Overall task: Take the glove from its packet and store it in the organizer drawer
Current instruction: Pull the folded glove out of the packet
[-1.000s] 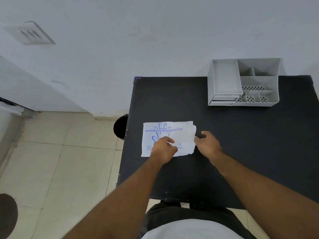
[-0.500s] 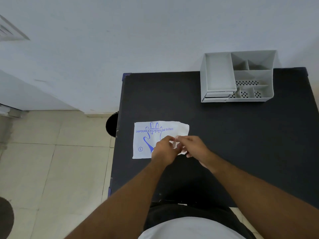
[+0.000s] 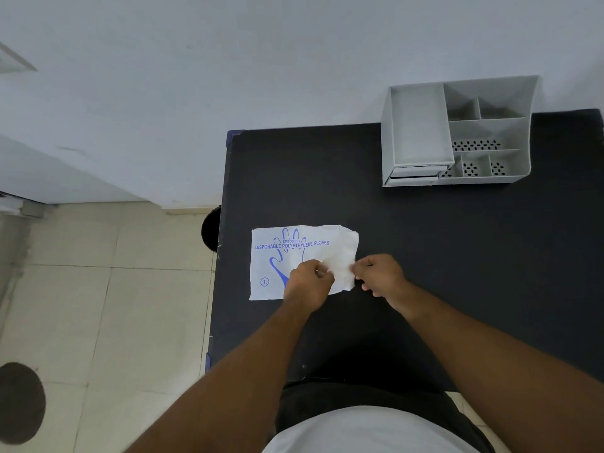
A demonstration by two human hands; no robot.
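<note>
Hands [image 3: 343,282] at torn right end of glove packet [image 3: 287,253].

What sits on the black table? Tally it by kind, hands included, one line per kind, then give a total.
White paper glove packet printed in blue: 1
Grey plastic desk organizer with compartments and drawers: 1
Bare hands at the packet's right end: 2, left hand and right hand
Total: 4, all on or over the black table
</note>
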